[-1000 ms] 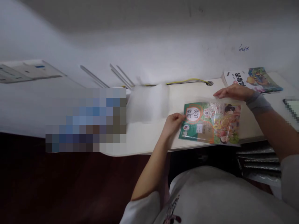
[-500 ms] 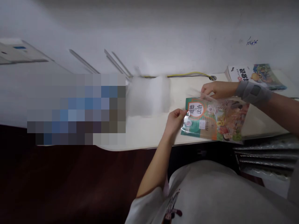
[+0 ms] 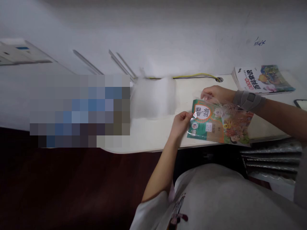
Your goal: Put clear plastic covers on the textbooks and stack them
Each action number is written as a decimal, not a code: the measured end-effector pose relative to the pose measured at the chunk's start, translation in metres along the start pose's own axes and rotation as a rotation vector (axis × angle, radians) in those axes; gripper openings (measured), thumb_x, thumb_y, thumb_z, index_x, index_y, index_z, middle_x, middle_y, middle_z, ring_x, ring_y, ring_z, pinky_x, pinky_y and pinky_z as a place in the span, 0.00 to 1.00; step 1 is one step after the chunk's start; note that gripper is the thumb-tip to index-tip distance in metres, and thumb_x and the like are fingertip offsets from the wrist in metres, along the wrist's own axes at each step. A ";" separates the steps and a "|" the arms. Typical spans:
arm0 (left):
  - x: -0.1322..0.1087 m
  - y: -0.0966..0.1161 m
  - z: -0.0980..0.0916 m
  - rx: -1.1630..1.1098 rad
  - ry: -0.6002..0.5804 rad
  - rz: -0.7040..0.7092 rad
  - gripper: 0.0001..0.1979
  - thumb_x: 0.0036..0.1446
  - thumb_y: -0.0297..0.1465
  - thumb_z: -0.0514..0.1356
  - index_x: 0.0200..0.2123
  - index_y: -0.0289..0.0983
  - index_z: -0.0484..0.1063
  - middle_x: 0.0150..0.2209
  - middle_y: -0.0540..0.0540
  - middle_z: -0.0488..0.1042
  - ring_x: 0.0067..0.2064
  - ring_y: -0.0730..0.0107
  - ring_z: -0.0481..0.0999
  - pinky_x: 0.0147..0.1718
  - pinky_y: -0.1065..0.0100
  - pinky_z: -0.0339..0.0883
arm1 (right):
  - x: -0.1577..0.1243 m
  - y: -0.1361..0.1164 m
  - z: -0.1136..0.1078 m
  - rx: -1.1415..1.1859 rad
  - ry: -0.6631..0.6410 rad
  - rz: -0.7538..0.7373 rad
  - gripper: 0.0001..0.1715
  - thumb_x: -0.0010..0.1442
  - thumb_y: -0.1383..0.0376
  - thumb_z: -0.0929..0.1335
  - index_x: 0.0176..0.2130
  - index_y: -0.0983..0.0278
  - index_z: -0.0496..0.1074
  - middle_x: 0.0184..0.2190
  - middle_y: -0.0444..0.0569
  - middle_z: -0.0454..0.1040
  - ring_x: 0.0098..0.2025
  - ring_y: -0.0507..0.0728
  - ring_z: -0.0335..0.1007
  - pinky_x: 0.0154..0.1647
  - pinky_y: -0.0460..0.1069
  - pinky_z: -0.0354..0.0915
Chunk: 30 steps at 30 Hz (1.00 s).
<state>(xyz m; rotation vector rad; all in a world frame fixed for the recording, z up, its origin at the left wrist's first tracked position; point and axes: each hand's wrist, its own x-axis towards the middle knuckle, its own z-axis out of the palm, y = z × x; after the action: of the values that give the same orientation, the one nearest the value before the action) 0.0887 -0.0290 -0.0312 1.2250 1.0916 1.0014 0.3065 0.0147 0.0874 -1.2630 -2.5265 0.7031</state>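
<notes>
A textbook [image 3: 209,126] with a green, orange and pictured cover is held slanted above the front of the white desk [image 3: 148,135]. My left hand [image 3: 181,123] pinches its left edge, thumb on top. Shiny clear plastic lies over the book and reaches past its far edge. At that far edge, my right hand [image 3: 214,94], with a grey wristband [image 3: 249,99], has its fingers closed on the clear plastic book cover [image 3: 230,107]. The right fingertips are partly hidden behind the plastic.
Several stacked books [image 3: 263,78] lie at the back right, near a dark-edged phone-like object [image 3: 301,103]. A yellow cable [image 3: 192,75] runs along the wall to a desk hole [image 3: 219,79]. A blurred whitish object [image 3: 154,97] stands left of centre. Silvery folded material [image 3: 273,159] is below the desk.
My right hand has slid left along the book's far edge with the clear plastic. My left hand keeps its grip. The phone-like object on the right has come into view.
</notes>
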 end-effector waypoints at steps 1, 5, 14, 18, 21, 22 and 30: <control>0.000 0.000 0.000 0.009 -0.002 0.003 0.19 0.50 0.45 0.63 0.21 0.37 0.63 0.18 0.56 0.59 0.20 0.79 0.57 0.21 0.73 0.50 | 0.000 0.000 0.002 -0.010 0.012 0.008 0.09 0.58 0.65 0.64 0.37 0.69 0.70 0.28 0.43 0.69 0.29 0.49 0.57 0.33 0.45 0.55; 0.000 0.000 -0.001 0.050 -0.006 -0.001 0.19 0.49 0.46 0.62 0.22 0.37 0.63 0.18 0.56 0.60 0.21 0.79 0.57 0.21 0.73 0.49 | -0.002 0.001 0.004 -0.124 0.003 -0.004 0.07 0.55 0.66 0.64 0.27 0.66 0.67 0.26 0.44 0.68 0.29 0.49 0.57 0.33 0.46 0.53; -0.003 0.000 -0.003 0.137 0.013 0.035 0.19 0.52 0.45 0.61 0.22 0.38 0.60 0.18 0.56 0.58 0.21 0.78 0.55 0.21 0.73 0.49 | 0.000 -0.001 -0.007 -0.120 0.019 -0.009 0.14 0.60 0.60 0.63 0.25 0.64 0.65 0.24 0.44 0.67 0.29 0.51 0.57 0.34 0.48 0.53; -0.005 0.004 -0.003 0.175 0.040 0.014 0.18 0.51 0.44 0.62 0.21 0.38 0.61 0.18 0.56 0.58 0.21 0.78 0.56 0.20 0.73 0.48 | -0.004 0.014 -0.015 -0.142 -0.092 0.012 0.14 0.58 0.62 0.65 0.22 0.63 0.65 0.18 0.39 0.60 0.26 0.50 0.53 0.31 0.48 0.51; -0.007 0.005 -0.002 0.171 0.047 -0.004 0.18 0.52 0.44 0.61 0.21 0.39 0.60 0.17 0.56 0.57 0.20 0.78 0.54 0.20 0.72 0.48 | -0.026 0.041 -0.031 -0.103 -0.281 0.091 0.18 0.55 0.59 0.68 0.19 0.64 0.65 0.15 0.37 0.58 0.22 0.48 0.52 0.28 0.47 0.51; -0.007 0.005 -0.001 0.178 0.052 -0.006 0.19 0.52 0.45 0.60 0.21 0.39 0.60 0.16 0.56 0.57 0.19 0.77 0.55 0.19 0.72 0.48 | -0.038 0.050 -0.037 -0.071 -0.351 0.133 0.19 0.55 0.57 0.69 0.19 0.64 0.67 0.14 0.37 0.59 0.22 0.48 0.53 0.27 0.47 0.51; -0.005 0.003 -0.002 0.332 0.139 0.031 0.17 0.53 0.45 0.60 0.22 0.40 0.62 0.20 0.51 0.65 0.25 0.70 0.66 0.21 0.69 0.56 | -0.109 0.080 -0.048 0.057 -0.211 0.274 0.21 0.56 0.50 0.67 0.26 0.65 0.72 0.19 0.40 0.68 0.22 0.49 0.59 0.26 0.46 0.54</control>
<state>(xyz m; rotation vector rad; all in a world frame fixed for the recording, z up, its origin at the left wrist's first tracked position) 0.0860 -0.0329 -0.0279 1.4568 1.3917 0.9658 0.4469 -0.0161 0.0889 -1.6105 -2.4952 1.0089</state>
